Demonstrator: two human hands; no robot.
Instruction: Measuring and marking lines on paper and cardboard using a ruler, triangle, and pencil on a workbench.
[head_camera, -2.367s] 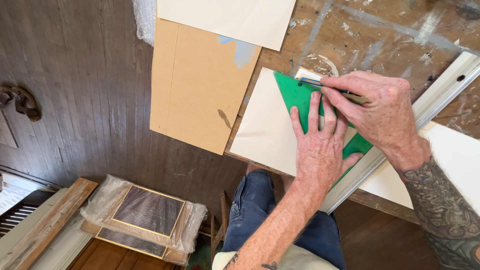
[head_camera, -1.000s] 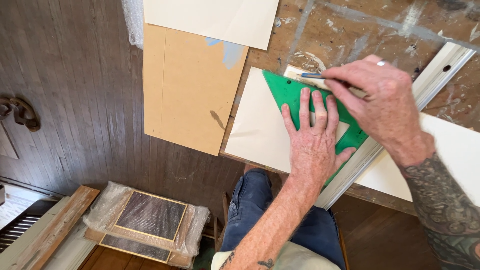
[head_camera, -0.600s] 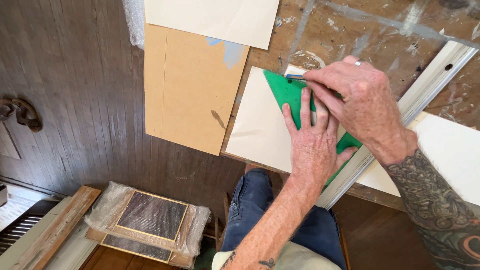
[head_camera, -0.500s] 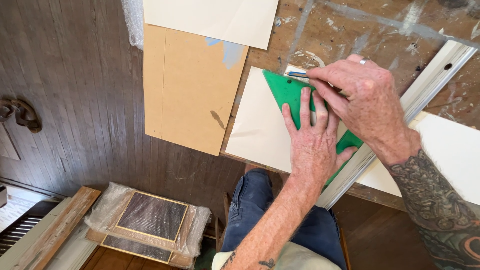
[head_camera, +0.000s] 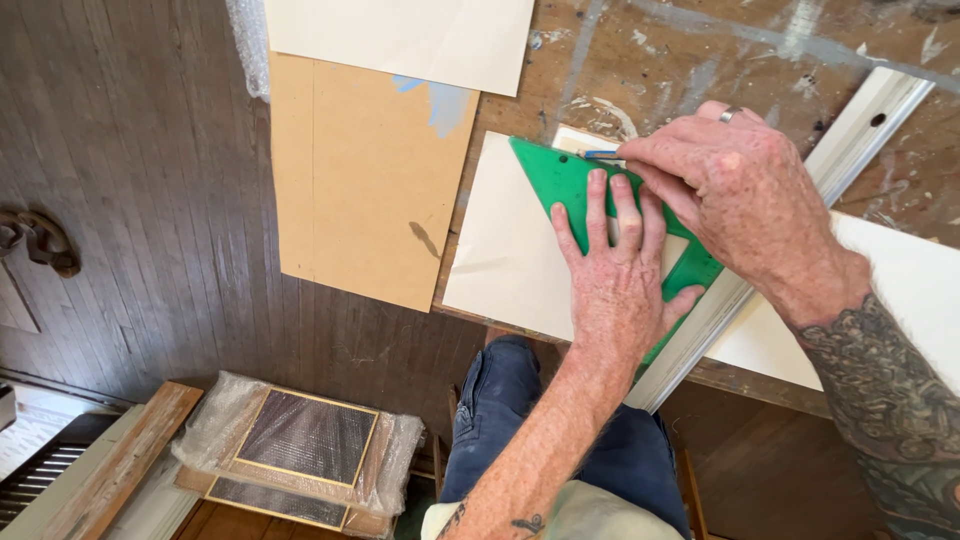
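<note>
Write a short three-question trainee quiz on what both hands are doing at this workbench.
1. True or false: the left hand lies flat, fingers spread, on the green set square.
2. What does the right hand hold? A) a pencil-like marking tool at the set square's upper edge, B) a hammer, C) a paintbrush.
3. Fill in: the set square lies on a cream board, and its lower end meets the long ______ straightedge that runs aslant across the worktable.

Key: 1 true; 2 A; 3 metal.
</note>
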